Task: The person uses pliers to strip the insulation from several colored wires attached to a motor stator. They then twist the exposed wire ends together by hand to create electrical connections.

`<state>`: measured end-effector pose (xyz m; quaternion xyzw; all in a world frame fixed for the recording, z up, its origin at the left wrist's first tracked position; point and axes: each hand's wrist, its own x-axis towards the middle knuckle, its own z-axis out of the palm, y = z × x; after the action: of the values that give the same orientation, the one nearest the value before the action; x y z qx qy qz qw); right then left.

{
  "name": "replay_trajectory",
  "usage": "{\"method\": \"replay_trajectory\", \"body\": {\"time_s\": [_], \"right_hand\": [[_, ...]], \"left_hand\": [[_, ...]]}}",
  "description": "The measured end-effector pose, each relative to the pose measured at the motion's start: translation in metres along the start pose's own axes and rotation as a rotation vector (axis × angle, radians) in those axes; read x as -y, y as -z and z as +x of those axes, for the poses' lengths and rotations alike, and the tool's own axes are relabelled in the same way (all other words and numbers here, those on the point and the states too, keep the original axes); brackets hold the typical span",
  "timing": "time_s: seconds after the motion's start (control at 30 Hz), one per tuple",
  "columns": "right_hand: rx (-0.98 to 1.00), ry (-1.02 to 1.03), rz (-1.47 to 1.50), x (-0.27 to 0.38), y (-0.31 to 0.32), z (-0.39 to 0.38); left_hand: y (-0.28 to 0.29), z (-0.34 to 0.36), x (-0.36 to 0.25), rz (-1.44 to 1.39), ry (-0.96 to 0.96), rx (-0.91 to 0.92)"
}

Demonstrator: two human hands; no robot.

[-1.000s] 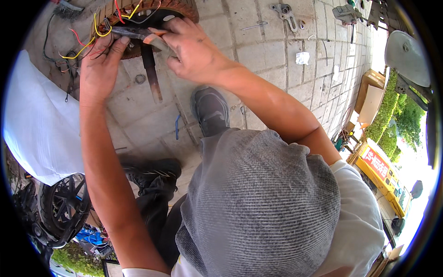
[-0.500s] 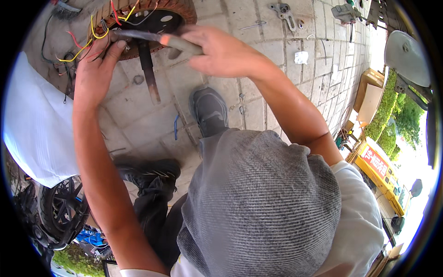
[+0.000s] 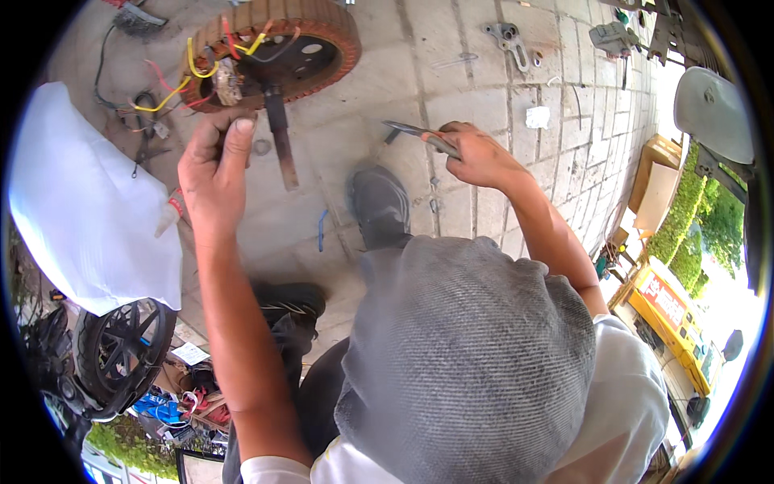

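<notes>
A motor stator [image 3: 270, 60] with a copper-coloured toothed rim lies at the upper left, its axle [image 3: 280, 145] pointing toward me. Red, yellow and grey wires [image 3: 200, 68] stick out of its hub. Just below the rim is my left hand [image 3: 216, 169], thumb and fingers curled together; whatever they pinch, if anything, is hidden. My right hand [image 3: 481, 159] is closed round a slim hand tool [image 3: 431, 139] with a dark pointed end and a grey and orange handle. The tool is held apart from the stator, its tip pointing left over the paving.
A white sheet [image 3: 97, 210] hangs at the left above a black wheel [image 3: 125, 355]. On the paving are a blue hex key [image 3: 322, 231], a metal bracket [image 3: 508, 44], white crumpled paper [image 3: 538, 118] and loose cables [image 3: 141, 129]. My shoe [image 3: 379, 202] stands near the axle.
My right hand has drawn the tool away from the stator wires, to the right and nearer me. My left hand has come off the wires, to just below the rim.
</notes>
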<state>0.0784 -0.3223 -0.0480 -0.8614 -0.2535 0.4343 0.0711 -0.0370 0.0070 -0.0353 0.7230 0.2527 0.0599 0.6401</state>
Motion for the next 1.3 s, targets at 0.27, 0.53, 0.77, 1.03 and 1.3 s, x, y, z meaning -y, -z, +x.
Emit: {"method": "replay_trajectory", "body": {"time_s": [0.27, 0.53, 0.77, 1.03, 1.3], "right_hand": [[-0.137, 0.381, 0.284, 0.087, 0.039, 0.025], [0.218, 0.242, 1.329, 0.186, 0.051, 0.053], [0.368, 0.114, 1.934, 0.206, 0.034, 0.073], [0.517, 0.115, 2.167, 0.217, 0.026, 0.08], [0.559, 0.205, 2.252, 0.222, 0.024, 0.082]], "left_hand": [[0.002, -0.002, -0.013, -0.494, -0.031, -0.617], [0.022, 0.019, -0.028, -0.614, 0.098, -0.413], [0.054, 0.049, -0.018, -0.67, 0.165, 0.026], [0.051, 0.04, -0.007, -0.853, 0.16, 0.1], [0.035, 0.018, 0.012, -1.032, 0.169, 0.044]]}}
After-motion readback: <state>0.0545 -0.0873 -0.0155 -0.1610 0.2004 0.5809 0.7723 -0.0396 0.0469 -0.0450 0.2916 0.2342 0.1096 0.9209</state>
